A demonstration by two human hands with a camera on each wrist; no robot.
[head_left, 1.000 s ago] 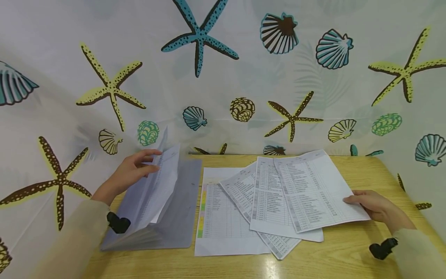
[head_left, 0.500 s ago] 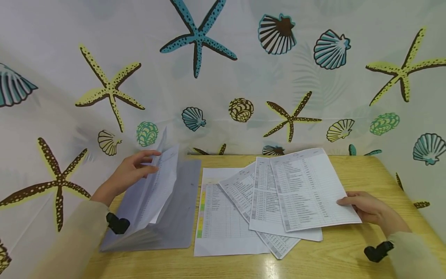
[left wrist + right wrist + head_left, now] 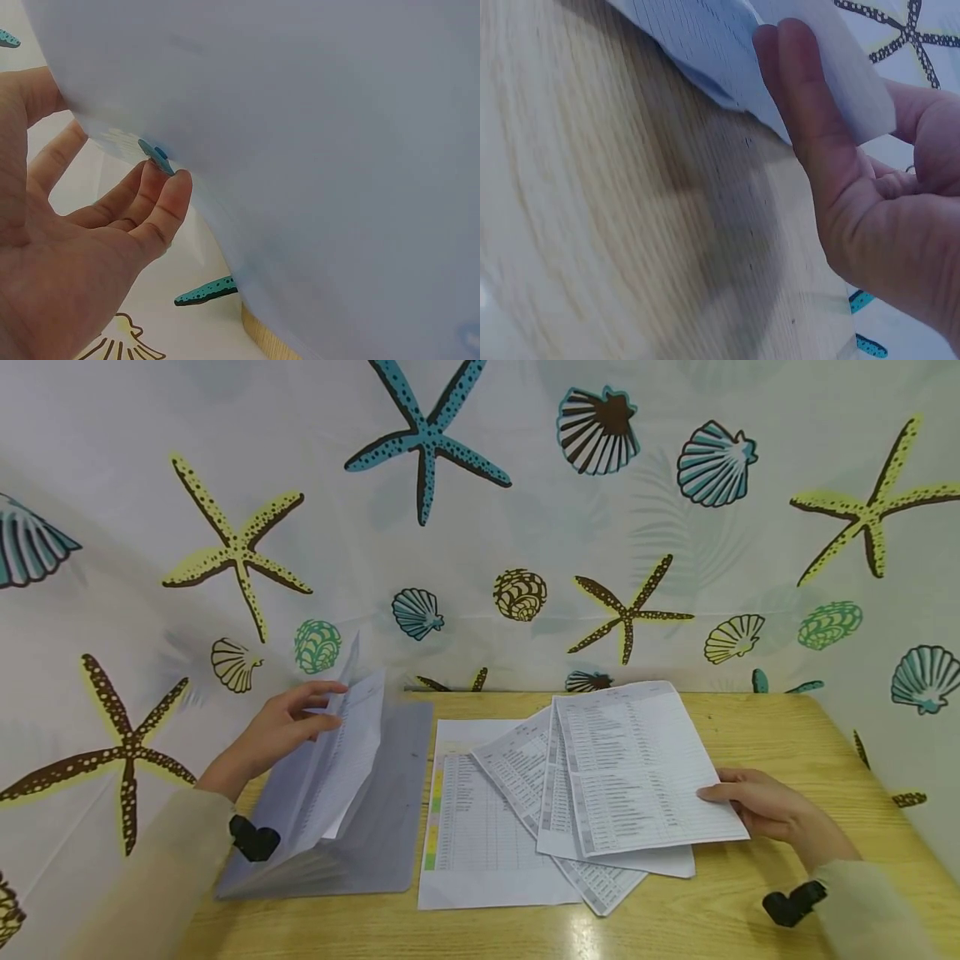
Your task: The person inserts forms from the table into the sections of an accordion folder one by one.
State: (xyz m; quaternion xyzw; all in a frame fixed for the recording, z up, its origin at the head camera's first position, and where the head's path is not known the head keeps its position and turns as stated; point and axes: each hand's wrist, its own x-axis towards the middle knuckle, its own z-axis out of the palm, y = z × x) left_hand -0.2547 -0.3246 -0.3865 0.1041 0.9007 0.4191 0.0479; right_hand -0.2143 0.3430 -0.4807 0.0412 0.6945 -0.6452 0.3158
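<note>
My left hand [image 3: 288, 727] pinches the raised leaves of a translucent bluish document folder [image 3: 393, 852], which lies spread on the left of the table. Printed paper [image 3: 356, 756] stands upright among those leaves. In the left wrist view the cloudy plastic leaf [image 3: 315, 150] fills most of the picture, my fingertips at its edge. On the other side, my right hand [image 3: 765, 810] grips a printed sheet [image 3: 637, 760] by its lower right edge, thumb on top. The sheet is tilted, its right side raised over the other papers. From the right wrist, fingers [image 3: 802, 82] show under the paper.
Between the folder and the held sheet lie a form with a coloured left strip [image 3: 487, 852], a slanted printed list [image 3: 611, 889] and another list [image 3: 551, 842], overlapping. They rest on a wooden table [image 3: 510, 935]. A sea-pattern cloth [image 3: 465, 560] hangs behind.
My right hand has moved left with the printed sheet, which now covers more of the list beneath it. The left hand and the folder have stayed in place.
</note>
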